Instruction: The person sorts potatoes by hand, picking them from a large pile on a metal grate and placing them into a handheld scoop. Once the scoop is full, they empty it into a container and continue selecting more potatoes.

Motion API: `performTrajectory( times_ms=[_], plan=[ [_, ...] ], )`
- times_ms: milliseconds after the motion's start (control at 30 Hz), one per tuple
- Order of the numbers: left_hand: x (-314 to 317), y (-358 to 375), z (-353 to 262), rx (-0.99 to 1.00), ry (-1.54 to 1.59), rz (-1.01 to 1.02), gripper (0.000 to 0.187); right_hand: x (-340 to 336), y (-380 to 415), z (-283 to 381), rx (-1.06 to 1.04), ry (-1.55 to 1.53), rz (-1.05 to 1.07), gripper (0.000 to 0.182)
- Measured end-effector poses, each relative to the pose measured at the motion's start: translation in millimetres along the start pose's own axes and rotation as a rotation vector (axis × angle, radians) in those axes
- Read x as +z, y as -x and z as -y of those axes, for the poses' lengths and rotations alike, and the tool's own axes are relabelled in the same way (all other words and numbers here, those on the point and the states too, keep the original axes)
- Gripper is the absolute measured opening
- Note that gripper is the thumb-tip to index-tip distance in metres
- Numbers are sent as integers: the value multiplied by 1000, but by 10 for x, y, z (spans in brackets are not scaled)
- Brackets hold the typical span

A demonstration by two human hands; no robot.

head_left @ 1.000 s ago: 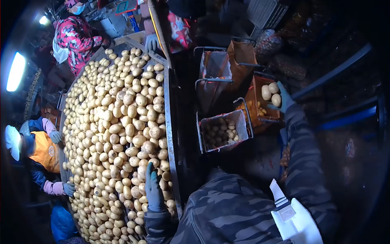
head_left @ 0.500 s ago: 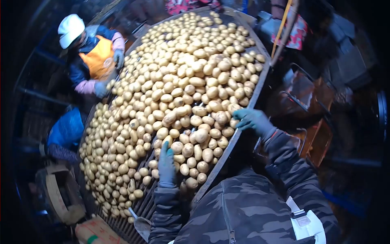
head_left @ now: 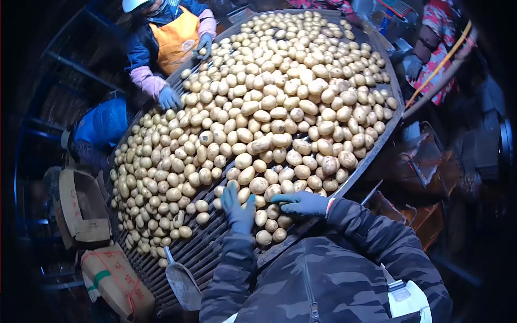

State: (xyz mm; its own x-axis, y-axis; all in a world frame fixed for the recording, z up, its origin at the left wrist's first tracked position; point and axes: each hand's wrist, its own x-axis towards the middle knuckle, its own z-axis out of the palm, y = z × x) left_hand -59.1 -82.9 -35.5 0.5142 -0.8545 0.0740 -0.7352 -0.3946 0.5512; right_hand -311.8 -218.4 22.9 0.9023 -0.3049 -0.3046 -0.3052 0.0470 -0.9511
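Potatoes [head_left: 243, 161] lie heaped over a large slatted sorting table [head_left: 207, 253]. My left hand [head_left: 239, 211], in a grey-blue glove, rests at the near edge of the heap. Its fingers are spread and point away from me, touching potatoes, with none gripped. My right hand [head_left: 306, 204], gloved alike, reaches leftward across the near potatoes beside the table rim. Its fingers are stretched out against a few of them and close round nothing. A metal scoop [head_left: 183, 281] lies on the bare slats left of my left sleeve.
Across the table at upper left, a person in an orange apron [head_left: 176, 40] has gloved hands on the potatoes. Another person's blue garment [head_left: 102, 123] shows below. An open carton [head_left: 83, 202] and a closed carton [head_left: 119, 282] stand at left. A pole [head_left: 441, 75] rises at right.
My right hand has moved from the right rim leftward and nearer to me, onto the near potatoes. My left hand's fingers have spread. The view has shifted, showing more of the scoop and cartons.
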Motion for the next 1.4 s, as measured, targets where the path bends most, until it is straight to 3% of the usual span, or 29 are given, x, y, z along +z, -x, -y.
performTrajectory(
  times_ms=[100, 267, 367, 500, 600, 700, 767, 833, 900, 967, 1033, 1100, 1200, 1333, 1400],
  plan=[
    [126, -137, -321, -180, -187, -21, 85, -122, -24, -45, 13, -58, 47, 53],
    [88, -203, -456, -242, -78, -54, 79, -448, -123, 41, 6, -100, 203, 48],
    [4, -142, -287, -208, 15, -2, 75, -733, -152, 286, 206, -318, 342, 44],
    [-94, -4, -55, -140, 169, -16, 65, -1108, -323, 653, 212, -433, 57, 40],
    [-310, 275, 15, -226, 248, -106, 57, -1156, -563, 714, 204, -394, 27, 38],
    [-690, 647, 237, -306, 141, -205, 56, -841, -703, 806, 167, -448, 83, 37],
    [-1032, 965, 583, -350, 13, -313, 57, -601, -797, 803, 186, -306, 86, 37],
    [-1475, 1358, 1043, -428, -164, -406, 61, -319, -865, 807, 223, -390, 119, 37],
    [-1867, 1746, 1514, -645, 101, -630, 71, -67, -888, 872, 276, -415, 148, 36],
    [-2351, 2312, 2014, -760, -192, -629, 82, 164, -930, 824, 305, -409, 183, 35],
    [-2764, 2643, 2055, -1053, -477, -557, 88, 403, -897, 1026, 305, -386, 216, 34],
    [-2827, 3198, 2563, -1181, -421, -589, 89, 624, -949, 978, 270, -398, 230, 35],
    [-2854, 3463, 2770, -1251, -192, -593, 88, 964, -1012, 1096, 222, -375, 288, 37],
    [-2752, 3573, 2810, -1132, 46, -786, 87, 1418, -1181, 1098, 178, -240, 399, 35],
    [-2736, 3625, 2904, -1064, 96, -766, 86, 1655, -1257, 1158, 111, -164, 444, 35]
  ],
)
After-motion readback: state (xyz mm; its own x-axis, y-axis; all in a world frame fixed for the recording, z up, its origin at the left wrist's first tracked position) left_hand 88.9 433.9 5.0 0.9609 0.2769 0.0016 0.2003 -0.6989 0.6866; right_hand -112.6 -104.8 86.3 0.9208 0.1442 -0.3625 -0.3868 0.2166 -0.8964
